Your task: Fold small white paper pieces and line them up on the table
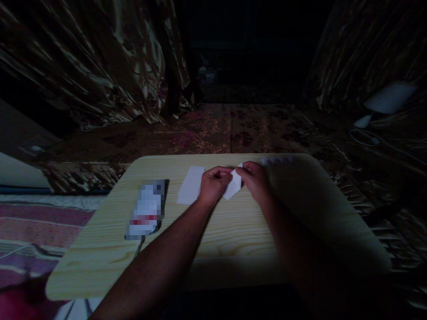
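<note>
"So, where does the white paper (233,187) sit?"

"Just right of the middle of the frame, between the left hand (215,183) and the right hand (256,178), toward the far side of the wooden table (240,242)."

"Which way does it run?"

"Its long axis slants, from a lower corner pointing down and left to a tip up and right. The right hand is at that upper tip; the left hand is at the left edge, a little lower. The broad lower part shows free of both."

"And the grip?"

"Both hands look closed on it, thumb against fingers, with hardly any gap. How firmly they press, I can't tell, and some left fingertips are hidden."

"Which hand is nearer what?"

"The left one is right beside the white stack (189,186), left of centre, and overlaps its edge from this view. The right one is nearer the row of small pale pieces (278,161) at the table's far edge, right of centre; they're too dim to identify."
</note>
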{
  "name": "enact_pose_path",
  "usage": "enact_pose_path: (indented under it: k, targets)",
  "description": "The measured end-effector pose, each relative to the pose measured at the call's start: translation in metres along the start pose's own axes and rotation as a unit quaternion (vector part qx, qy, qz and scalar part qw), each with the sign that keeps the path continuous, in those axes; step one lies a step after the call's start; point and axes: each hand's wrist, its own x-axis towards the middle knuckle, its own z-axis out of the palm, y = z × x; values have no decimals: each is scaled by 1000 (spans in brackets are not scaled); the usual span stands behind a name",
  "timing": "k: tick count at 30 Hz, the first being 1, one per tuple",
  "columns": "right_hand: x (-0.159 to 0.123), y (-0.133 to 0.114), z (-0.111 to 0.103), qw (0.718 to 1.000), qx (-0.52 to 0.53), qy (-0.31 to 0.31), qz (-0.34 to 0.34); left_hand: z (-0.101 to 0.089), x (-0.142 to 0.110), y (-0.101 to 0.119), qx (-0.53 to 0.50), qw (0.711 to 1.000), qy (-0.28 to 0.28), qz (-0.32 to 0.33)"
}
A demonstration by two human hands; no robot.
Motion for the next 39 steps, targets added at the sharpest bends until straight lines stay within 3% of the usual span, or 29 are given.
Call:
enact_pose_path:
  k: [39]
  targets:
    - [-1,2,-1,999,21,-41,6,-2,1,-1,10,1000,-1,10]
